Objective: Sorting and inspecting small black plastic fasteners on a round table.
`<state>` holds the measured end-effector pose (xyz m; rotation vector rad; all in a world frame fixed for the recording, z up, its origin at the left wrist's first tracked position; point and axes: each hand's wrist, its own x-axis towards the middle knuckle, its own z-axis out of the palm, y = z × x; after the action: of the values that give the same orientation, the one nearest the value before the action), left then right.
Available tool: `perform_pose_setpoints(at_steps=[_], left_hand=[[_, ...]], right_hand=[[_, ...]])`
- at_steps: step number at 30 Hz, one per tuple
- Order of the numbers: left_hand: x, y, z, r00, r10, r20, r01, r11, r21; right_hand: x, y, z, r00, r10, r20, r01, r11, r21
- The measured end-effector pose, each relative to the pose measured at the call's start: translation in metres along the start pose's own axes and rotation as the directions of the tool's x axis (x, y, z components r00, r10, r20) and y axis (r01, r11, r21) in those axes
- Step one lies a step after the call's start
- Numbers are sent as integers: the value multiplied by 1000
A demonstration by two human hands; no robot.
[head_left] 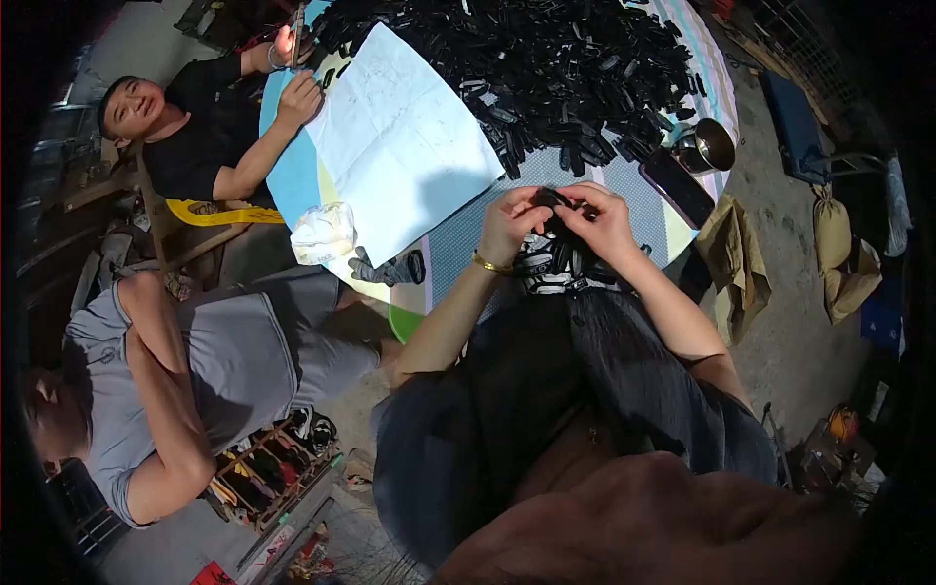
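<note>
Both of my hands meet at the near edge of the table. My left hand (511, 224) pinches a small black piece (554, 199), probably plastic; its exact kind I cannot make out. On its other side, the fingers of my right hand (602, 222) are closed on the same piece. Below the hands, black and clear or white pieces (548, 268) lie close to my body, partly hidden by my fingers. Beyond them spreads a large heap of small black pieces (585, 68).
A creased white sheet (409, 146) covers the table's left part. Near it are a white plastic bag (324, 234) and a grey glove (390, 269). At right lie a dark phone (677, 191) and a metal cup (706, 146). Two people (195, 146) are at left.
</note>
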<state>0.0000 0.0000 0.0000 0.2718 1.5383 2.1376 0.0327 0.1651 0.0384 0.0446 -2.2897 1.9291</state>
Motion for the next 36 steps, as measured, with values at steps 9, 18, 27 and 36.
perform_pose_setpoints(at_steps=[9,18,27,36], left_hand=[[-2,11,4,975,43,-218,-27,997,78],[-4,10,14,962,54,-267,-16,990,143],[-8,15,14,995,-24,-95,40,984,172],[-1,-28,2,992,-96,-79,110,972,206]], right_hand=[[-2,-7,10,998,-62,-24,59,990,-125],[-3,-3,11,960,-279,28,268,886,-378],[-12,29,1,901,272,339,-268,962,-60],[9,56,-26,724,226,652,-146,974,-175]])
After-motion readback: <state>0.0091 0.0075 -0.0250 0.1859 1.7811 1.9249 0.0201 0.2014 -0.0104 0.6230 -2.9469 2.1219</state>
